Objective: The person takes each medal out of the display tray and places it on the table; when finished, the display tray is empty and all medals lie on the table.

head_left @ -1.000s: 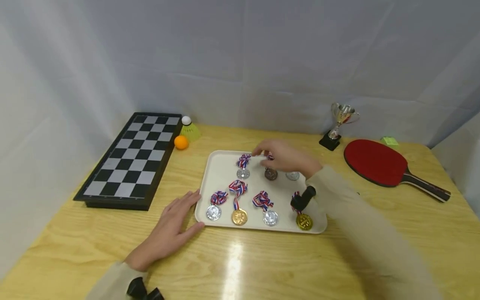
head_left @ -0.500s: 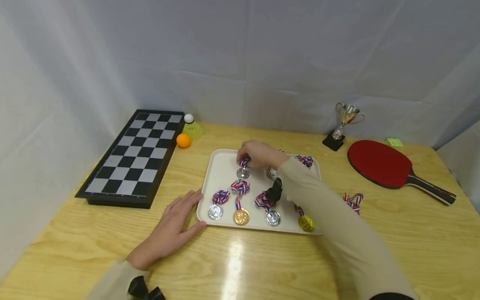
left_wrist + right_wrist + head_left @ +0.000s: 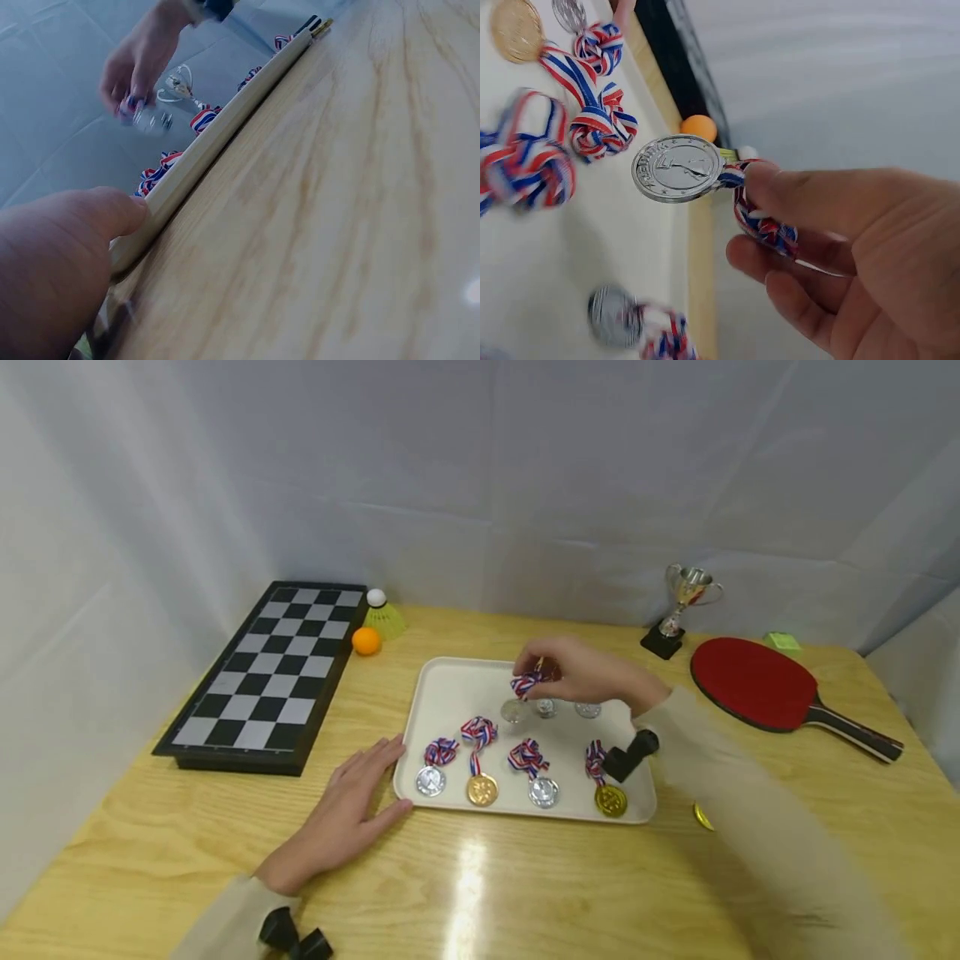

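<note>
My right hand (image 3: 588, 672) pinches the knotted red, white and blue ribbon of a silver medal (image 3: 679, 169) between thumb and fingers. In the left wrist view that medal hangs raised over the cream tray (image 3: 450, 681). Along the tray's front lie silver and gold medals, a gold medal (image 3: 482, 789) and a yellow-gold medal (image 3: 611, 800) among them. Behind the held one are two more silver medals (image 3: 587, 710), their ribbons mostly hidden by my hand. My left hand (image 3: 333, 814) rests on the table with fingers and thumb touching the tray's front-left corner.
A checkered game board (image 3: 262, 668) stands at left, near a shuttlecock (image 3: 386, 618) and an orange ball (image 3: 366, 641). To the right are a small trophy cup (image 3: 678, 606), a red table tennis paddle (image 3: 753, 685) and a gold medal (image 3: 702, 816) partly hidden by my sleeve.
My right hand reached to the back-left silver medal, took it by its ribbon, and has lifted it and moved it right. The left hand stays at the tray corner.
</note>
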`<state>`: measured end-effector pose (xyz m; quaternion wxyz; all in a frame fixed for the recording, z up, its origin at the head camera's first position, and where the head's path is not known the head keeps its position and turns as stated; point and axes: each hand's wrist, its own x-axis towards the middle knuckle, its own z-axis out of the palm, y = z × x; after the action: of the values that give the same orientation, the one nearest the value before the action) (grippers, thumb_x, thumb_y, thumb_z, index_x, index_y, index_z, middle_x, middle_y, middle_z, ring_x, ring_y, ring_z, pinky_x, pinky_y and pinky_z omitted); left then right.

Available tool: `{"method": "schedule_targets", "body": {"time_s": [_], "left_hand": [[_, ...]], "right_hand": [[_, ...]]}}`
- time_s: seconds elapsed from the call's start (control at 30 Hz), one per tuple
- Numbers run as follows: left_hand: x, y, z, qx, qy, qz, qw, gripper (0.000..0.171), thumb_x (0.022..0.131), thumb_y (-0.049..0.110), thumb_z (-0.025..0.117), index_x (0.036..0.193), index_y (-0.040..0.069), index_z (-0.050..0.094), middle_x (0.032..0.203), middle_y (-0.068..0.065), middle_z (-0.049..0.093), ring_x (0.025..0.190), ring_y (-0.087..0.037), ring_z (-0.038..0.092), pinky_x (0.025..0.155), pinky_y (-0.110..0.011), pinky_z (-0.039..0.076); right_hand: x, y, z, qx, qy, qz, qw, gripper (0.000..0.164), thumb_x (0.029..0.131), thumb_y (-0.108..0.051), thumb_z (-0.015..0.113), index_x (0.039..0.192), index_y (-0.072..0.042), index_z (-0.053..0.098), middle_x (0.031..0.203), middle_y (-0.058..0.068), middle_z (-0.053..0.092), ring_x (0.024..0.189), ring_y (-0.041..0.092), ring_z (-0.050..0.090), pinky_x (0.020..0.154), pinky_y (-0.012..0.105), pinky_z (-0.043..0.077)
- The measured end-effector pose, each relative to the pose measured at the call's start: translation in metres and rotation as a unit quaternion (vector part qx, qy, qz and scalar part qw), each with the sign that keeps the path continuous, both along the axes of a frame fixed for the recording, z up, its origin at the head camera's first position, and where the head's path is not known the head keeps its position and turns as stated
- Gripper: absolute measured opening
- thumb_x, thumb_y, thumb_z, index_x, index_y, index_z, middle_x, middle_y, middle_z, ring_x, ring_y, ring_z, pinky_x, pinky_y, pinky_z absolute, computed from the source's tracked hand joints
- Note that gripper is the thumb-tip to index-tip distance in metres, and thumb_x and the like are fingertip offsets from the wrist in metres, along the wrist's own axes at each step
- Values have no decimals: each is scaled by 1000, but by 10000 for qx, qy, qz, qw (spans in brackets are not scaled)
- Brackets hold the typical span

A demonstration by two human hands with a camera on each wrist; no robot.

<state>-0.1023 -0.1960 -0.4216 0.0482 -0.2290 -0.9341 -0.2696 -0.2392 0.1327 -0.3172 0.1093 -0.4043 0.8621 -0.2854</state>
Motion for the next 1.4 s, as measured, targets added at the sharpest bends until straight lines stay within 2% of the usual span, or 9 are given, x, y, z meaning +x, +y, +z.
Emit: {"method": "schedule_targets", "body": {"time_s": [0.13,0.23,0.43,0.57,0.7,0.87,1.1,1.27,1.4], "left_hand": [[-2,2,-3,7,75,-45,10000,66,91,31,64,145,4,38,154,-13,35,140,-38,32,115,-55,19],[-3,3,-3,35,115,-75,9999,65,91,30,64,145,3,38,154,-13,35,140,-38,32,114,-56,20],[-3,3,-2,80,141,-56,9999,65,91,29,64,145,4,39,154,-13,36,140,-38,32,113,-57,22],[-4,4,-2,86,110,-32,9999,66,91,30,64,146,5,38,154,-12,36,140,-38,32,112,-58,22],[-3,5,-1,105,179,-57,9998,67,90,29,66,146,4,38,152,-13,38,139,-39,33,110,-59,23],[-1,3,0,149,313,-72,9994,66,89,27,67,145,4,39,151,-14,40,137,-39,35,109,-58,24],[-3,3,-2,127,270,-79,9995,67,89,28,67,145,4,39,151,-13,40,137,-39,34,110,-58,23],[-1,4,-3,155,250,-64,9995,66,89,28,67,144,4,39,151,-13,40,138,-39,34,110,-58,23],[0,4,-1,179,268,-55,9995,65,89,28,67,144,4,40,151,-14,40,137,-39,35,111,-57,23]], "right_hand": [[31,50,5,-326,85,-240,9991,21,88,-6,69,108,-6,66,99,3,66,78,11,59,68,24,54],[59,91,4,-428,387,-582,9966,22,87,-5,70,108,-9,67,97,-3,66,79,7,58,66,22,53],[108,165,-9,-442,730,-1336,9873,29,84,-1,71,108,-15,66,96,-9,67,78,0,59,62,20,52],[124,204,-23,-141,791,-1695,9822,29,82,1,72,107,-11,65,96,-11,65,78,-3,58,60,18,50],[133,232,-34,83,391,-1849,9819,25,81,2,72,101,-11,64,92,-13,64,75,-3,57,58,19,49],[132,245,-44,239,162,-1708,9849,22,81,-1,73,96,-15,66,84,-11,64,71,-2,53,56,19,47],[120,243,-56,319,625,-1888,9795,27,76,6,74,98,-7,66,91,1,67,77,-8,55,57,20,50],[98,233,-47,685,920,-2068,9716,20,81,4,71,99,-2,64,94,6,65,76,-3,57,58,20,51],[69,208,-30,900,1215,-2163,9646,14,85,-4,70,99,-2,66,92,3,66,77,9,60,64,25,51]]}}
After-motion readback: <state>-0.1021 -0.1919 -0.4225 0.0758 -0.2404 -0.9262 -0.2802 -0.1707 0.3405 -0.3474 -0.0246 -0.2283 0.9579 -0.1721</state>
